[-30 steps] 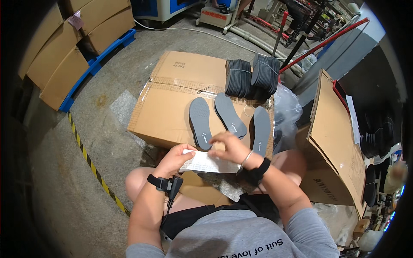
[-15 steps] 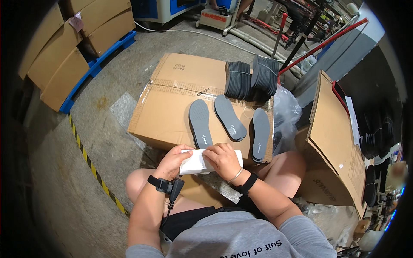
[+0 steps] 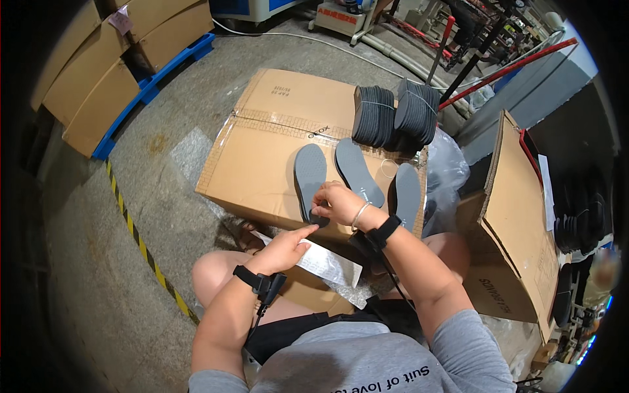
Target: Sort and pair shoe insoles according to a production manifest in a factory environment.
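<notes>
Three grey insole stacks lie on the near part of a cardboard box: a left insole (image 3: 310,167), a middle insole (image 3: 357,170) and a right insole (image 3: 407,187). My right hand (image 3: 341,204) is over the heel of the left insole, fingers pinched together; whatever is between them is hidden. Below it, my left hand (image 3: 283,252) keeps a white paper strip (image 3: 331,263) under its thumb and palm. Its index finger reaches out to the same insole's heel. The strip hangs tilted above my lap, beyond the box's near edge.
Two tied bundles of dark insoles (image 3: 375,116) stand at the back right of the cardboard box (image 3: 262,160), near a thin loose ring (image 3: 388,168). An open carton (image 3: 517,216) is at the right, with clear plastic beside it. Boxes on a blue pallet (image 3: 124,121) stand far left.
My right hand has left the white strip and moved up to the left insole's heel. The strip now tilts down to the right from my left hand, whose index finger has stretched out.
</notes>
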The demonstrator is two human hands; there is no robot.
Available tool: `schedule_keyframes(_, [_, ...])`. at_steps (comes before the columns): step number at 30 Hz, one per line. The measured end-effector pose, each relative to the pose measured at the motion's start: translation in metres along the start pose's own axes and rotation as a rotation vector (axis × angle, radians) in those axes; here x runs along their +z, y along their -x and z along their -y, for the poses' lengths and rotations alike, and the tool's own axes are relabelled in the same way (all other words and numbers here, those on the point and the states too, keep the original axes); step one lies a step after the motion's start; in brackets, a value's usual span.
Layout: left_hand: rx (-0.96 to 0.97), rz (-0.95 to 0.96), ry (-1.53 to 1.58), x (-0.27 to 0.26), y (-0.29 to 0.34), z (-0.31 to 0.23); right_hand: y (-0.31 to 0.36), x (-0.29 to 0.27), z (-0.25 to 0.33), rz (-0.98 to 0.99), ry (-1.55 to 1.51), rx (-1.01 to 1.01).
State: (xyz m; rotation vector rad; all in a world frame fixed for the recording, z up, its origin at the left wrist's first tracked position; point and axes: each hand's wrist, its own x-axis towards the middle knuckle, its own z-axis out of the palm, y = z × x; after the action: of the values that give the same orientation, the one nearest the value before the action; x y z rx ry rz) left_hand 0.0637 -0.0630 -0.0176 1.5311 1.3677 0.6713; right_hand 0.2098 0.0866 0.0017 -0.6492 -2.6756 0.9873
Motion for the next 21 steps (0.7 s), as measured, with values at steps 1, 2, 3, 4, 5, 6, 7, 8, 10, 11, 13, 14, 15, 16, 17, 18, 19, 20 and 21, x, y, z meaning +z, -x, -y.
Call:
schedule_keyframes(1, [-0.006, 0.001, 0.001, -0.001, 0.0, -0.001, -0.003, 0.002, -0.001, 0.055, 0.002, 0.032])
schedule_keyframes(2, [-0.017, 0.016, -0.029, -0.003, 0.0, -0.006, -0.004, 0.002, -0.002, 0.109, 0.005, 0.067])
schedule_keyframes(3, [-0.027, 0.033, -0.059, -0.004, 0.0, -0.008, -0.006, 0.003, -0.003, 0.112, 0.001, 0.069])
schedule_keyframes(4, [-0.031, 0.035, -0.056, -0.003, 0.0, -0.006, -0.007, 0.003, -0.004, 0.124, 0.013, 0.072])
schedule_keyframes(5, [-0.007, 0.018, -0.049, -0.003, 0.0, -0.003, -0.009, 0.004, -0.003, 0.136, 0.024, 0.071])
schedule_keyframes(6, [0.016, 0.001, -0.042, -0.002, 0.0, -0.002, -0.01, 0.005, -0.002, 0.14, 0.021, 0.07])
schedule_keyframes(7, [0.012, 0.001, -0.04, -0.002, 0.001, -0.001, -0.01, 0.006, -0.001, 0.108, 0.029, 0.066])
schedule_keyframes(8, [0.014, 0.0, -0.036, -0.002, 0.0, -0.001, -0.01, 0.007, -0.001, 0.074, 0.039, 0.064])
schedule_keyframes(10, [0.013, 0.0, -0.03, -0.002, -0.001, -0.002, -0.01, 0.01, -0.002, 0.068, 0.036, 0.069])
schedule_keyframes(11, [0.004, 0.006, -0.027, -0.002, -0.001, -0.002, -0.01, 0.011, -0.003, 0.059, 0.036, 0.075])
schedule_keyframes(13, [-0.006, 0.013, -0.023, -0.003, -0.001, -0.003, -0.01, 0.013, -0.003, 0.056, 0.039, 0.074])
schedule_keyframes(14, [-0.024, 0.018, -0.02, -0.003, 0.0, -0.004, -0.01, 0.013, -0.003, 0.051, 0.044, 0.072])
schedule_keyframes(15, [-0.042, 0.023, -0.018, -0.004, 0.0, -0.005, -0.009, 0.014, -0.003, 0.051, 0.043, 0.073])
schedule_keyframes(16, [-0.042, 0.023, -0.019, -0.005, 0.0, -0.006, -0.008, 0.015, -0.003, 0.031, 0.047, 0.089])
schedule_keyframes(17, [-0.06, 0.036, -0.029, -0.005, -0.001, -0.009, -0.006, 0.015, -0.004, 0.009, 0.052, 0.106])
schedule_keyframes(18, [-0.077, 0.05, -0.039, -0.006, -0.002, -0.011, -0.005, 0.017, -0.007, 0.005, 0.054, 0.107])
schedule_keyframes(19, [-0.072, 0.052, -0.042, -0.005, -0.003, -0.011, -0.005, 0.019, -0.01, -0.071, 0.0, 0.152])
schedule_keyframes(20, [-0.049, 0.038, -0.029, -0.004, -0.002, -0.008, -0.006, 0.021, -0.01, -0.148, -0.056, 0.193])
schedule_keyframes(21, [-0.024, 0.024, -0.017, -0.003, -0.002, -0.006, -0.006, 0.023, -0.009, -0.155, -0.055, 0.192])
